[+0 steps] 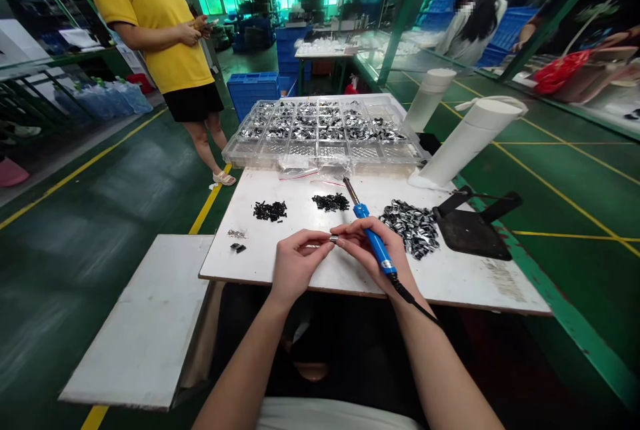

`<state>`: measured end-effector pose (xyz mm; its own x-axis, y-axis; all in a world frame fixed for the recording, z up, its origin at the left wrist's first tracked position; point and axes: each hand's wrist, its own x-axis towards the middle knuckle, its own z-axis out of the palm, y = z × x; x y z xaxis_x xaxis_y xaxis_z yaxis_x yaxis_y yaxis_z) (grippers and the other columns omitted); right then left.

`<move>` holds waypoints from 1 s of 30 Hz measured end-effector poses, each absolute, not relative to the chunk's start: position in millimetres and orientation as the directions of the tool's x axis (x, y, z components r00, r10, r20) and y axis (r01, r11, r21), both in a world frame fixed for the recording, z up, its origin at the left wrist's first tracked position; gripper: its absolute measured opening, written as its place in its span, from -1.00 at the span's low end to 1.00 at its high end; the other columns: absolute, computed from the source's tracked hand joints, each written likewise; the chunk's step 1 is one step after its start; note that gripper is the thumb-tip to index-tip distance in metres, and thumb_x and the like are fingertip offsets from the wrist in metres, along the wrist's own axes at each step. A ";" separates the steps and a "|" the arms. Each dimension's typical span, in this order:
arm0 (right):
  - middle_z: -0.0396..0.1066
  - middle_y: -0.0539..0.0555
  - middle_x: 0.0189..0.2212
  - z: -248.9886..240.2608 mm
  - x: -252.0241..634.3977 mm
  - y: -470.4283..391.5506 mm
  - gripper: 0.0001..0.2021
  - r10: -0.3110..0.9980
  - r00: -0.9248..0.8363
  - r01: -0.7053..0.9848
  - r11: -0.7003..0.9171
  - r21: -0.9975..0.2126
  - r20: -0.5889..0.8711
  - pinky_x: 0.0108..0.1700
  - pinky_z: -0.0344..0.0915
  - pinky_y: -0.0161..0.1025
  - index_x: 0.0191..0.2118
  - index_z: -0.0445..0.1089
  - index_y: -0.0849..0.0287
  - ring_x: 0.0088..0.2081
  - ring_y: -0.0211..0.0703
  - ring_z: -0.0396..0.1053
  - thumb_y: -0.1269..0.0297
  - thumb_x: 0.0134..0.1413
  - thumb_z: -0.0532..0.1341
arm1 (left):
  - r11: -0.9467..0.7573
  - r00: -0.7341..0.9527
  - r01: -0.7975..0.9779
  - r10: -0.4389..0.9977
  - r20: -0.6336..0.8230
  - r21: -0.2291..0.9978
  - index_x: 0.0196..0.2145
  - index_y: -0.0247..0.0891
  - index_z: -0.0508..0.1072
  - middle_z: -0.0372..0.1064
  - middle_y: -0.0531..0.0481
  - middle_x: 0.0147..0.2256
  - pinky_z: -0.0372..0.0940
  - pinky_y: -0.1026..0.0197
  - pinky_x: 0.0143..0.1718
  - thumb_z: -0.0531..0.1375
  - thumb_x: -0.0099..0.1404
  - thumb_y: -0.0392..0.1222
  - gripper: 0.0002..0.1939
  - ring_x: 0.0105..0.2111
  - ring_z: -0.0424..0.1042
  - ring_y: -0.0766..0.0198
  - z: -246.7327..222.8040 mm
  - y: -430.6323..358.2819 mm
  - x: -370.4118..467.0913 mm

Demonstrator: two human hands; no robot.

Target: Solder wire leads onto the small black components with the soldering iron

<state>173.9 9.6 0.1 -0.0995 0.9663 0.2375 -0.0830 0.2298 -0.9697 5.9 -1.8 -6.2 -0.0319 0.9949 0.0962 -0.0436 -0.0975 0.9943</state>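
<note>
Near the table's front edge, my left hand (301, 260) and my right hand (373, 247) meet fingertip to fingertip. Between them they pinch a small shiny black-and-silver part (333, 239), too small to make out fully. A blue soldering iron (376, 247) also rests in my right hand, its metal tip pointing up and away, its black cord trailing over my forearm. Just beyond my hands lie two heaps of small black pieces, one on the left (270, 211) and one in the middle (331, 202). A larger pile of black-and-silver parts (411, 227) spreads to the right.
A clear compartment tray (320, 151) full of shiny parts stands at the table's back. Two white cylinders (470, 140) and a black stand (475, 233) are on the right. Tiny metal bits (237, 234) lie left. A person in a yellow shirt (150, 17) stands beyond.
</note>
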 end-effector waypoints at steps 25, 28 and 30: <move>0.58 0.13 -0.09 -0.8 173.9 3.9 -0.83 0.933 -0.171 -0.014 0.318 -0.948 0.315 -0.01 0.53 -0.10 -0.21 0.42 0.08 -0.11 -0.05 0.58 0.18 0.17 0.38 | -0.039 -0.003 -0.156 0.999 0.039 0.987 -0.32 -0.30 0.60 0.57 -0.06 -0.35 0.48 0.22 -0.22 0.47 0.05 -0.23 -0.77 -0.30 0.55 0.22 -1.4 1.8 -0.9; 0.58 0.13 -0.09 -1.8 174.6 4.2 -0.83 0.930 -0.178 -0.011 0.325 -0.946 0.322 -0.02 0.53 -0.10 -0.20 0.42 0.07 -0.11 -0.05 0.58 0.19 0.17 0.38 | -0.030 -0.003 -0.165 1.000 0.030 0.986 -0.33 -0.29 0.60 0.57 -0.05 -0.36 0.48 0.22 -0.22 0.48 0.03 -0.22 -0.77 -0.31 0.55 0.23 -1.6 1.6 -1.3; 0.58 0.12 -0.10 -1.6 174.9 4.2 -0.84 0.927 -0.186 -0.021 0.328 -0.944 0.326 -0.02 0.53 -0.12 -0.21 0.41 0.07 -0.11 -0.07 0.58 0.21 0.17 0.38 | -0.024 0.002 -0.178 1.000 0.024 0.984 -0.34 -0.29 0.60 0.57 -0.05 -0.36 0.48 0.22 -0.22 0.49 0.02 -0.22 -0.76 -0.32 0.54 0.23 -2.3 2.0 -1.8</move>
